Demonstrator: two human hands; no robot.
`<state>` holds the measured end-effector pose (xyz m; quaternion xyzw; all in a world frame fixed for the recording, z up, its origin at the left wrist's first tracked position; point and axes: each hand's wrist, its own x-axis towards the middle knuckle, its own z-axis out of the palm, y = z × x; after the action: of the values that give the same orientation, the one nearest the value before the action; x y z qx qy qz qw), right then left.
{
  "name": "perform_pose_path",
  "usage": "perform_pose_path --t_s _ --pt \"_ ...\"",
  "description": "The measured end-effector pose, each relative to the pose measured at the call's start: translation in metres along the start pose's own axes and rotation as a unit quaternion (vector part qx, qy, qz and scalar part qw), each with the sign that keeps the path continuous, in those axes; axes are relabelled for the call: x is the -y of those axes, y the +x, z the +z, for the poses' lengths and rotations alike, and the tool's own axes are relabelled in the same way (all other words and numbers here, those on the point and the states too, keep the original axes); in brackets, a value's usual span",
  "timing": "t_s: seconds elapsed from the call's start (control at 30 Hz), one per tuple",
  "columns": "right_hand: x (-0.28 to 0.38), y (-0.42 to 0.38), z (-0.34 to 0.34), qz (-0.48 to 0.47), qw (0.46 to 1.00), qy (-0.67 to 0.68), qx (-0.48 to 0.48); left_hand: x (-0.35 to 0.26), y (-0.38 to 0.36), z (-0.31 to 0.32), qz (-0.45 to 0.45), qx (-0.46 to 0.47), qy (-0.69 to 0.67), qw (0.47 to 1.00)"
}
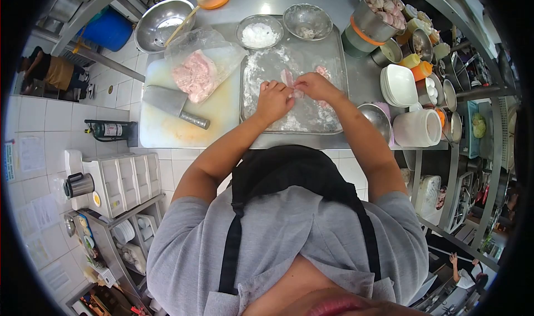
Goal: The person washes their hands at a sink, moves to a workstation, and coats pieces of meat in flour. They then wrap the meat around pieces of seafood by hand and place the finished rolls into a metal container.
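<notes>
Over a flour-dusted metal tray [256, 128], my left hand [273, 101] and my right hand [317, 87] meet at a thin pale pink piece of meat [287, 77]. Fingers of both hands are closed on its lower part. More pink meat [321, 71] lies on the tray just beyond my right hand. At the tray's far edge stand a bowl of white powder [260, 35] and a metal bowl [307, 22] with a little residue. Left of the tray, a plastic bag of pink minced meat [194, 74] rests on a cutting board [161, 128], beside a cleaver [175, 105].
A large metal bowl [161, 24] with a stick stands at the back left. On the right are a pot of meat [370, 30], stacked white dishes [398, 86], a white tub [417, 128] and a metal bowl [375, 121]. A person [55, 74] is at the far left.
</notes>
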<state>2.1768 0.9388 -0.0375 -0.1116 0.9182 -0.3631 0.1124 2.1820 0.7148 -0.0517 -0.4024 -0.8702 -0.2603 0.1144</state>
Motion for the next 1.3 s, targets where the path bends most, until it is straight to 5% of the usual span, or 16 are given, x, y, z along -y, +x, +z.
perform_pose_path --t_s 0.1,0.23,0.4,0.47,0.57,0.73,0.8,1.03,1.1,1.17,1.3 --pt "0.028 -0.032 -0.007 -0.12 0.975 -0.136 -0.125 0.002 0.005 -0.005 -0.025 -0.004 -0.013 1.0" --pt "0.024 -0.039 0.005 -0.165 0.964 -0.187 -0.091 0.008 0.011 -0.007 -0.083 0.055 -0.05 0.994" --pt "0.014 -0.013 0.0 -0.115 0.987 -0.104 -0.032 0.005 0.012 -0.016 -0.094 0.078 -0.044 0.992" --pt "0.011 0.0 -0.003 -0.087 0.992 -0.087 -0.009 0.002 0.012 -0.017 -0.018 -0.015 -0.04 0.999" --pt "0.007 0.017 -0.01 -0.018 0.998 -0.035 0.055 0.01 0.01 -0.002 0.048 0.003 -0.009 0.999" --pt "0.005 0.019 -0.011 0.063 0.992 -0.013 0.106 0.02 0.019 0.004 0.0 0.014 -0.024 1.0" --pt "0.001 0.006 0.001 -0.083 0.987 -0.097 -0.095 0.024 0.025 0.0 -0.03 0.025 -0.041 0.998" --pt "0.018 0.0 0.002 -0.158 0.966 -0.169 -0.116 0.041 0.049 -0.007 -0.139 0.15 -0.074 0.976" --pt "0.014 0.01 -0.001 -0.118 0.982 -0.119 -0.084 0.043 0.048 -0.009 -0.144 0.164 -0.077 0.973" --pt "0.011 0.022 -0.005 -0.079 0.992 -0.081 -0.061 0.042 0.04 -0.007 -0.103 0.017 -0.112 0.988" --pt "0.005 0.042 -0.012 0.055 0.995 0.07 0.033 0.036 0.036 -0.009 -0.002 0.006 -0.052 0.999"
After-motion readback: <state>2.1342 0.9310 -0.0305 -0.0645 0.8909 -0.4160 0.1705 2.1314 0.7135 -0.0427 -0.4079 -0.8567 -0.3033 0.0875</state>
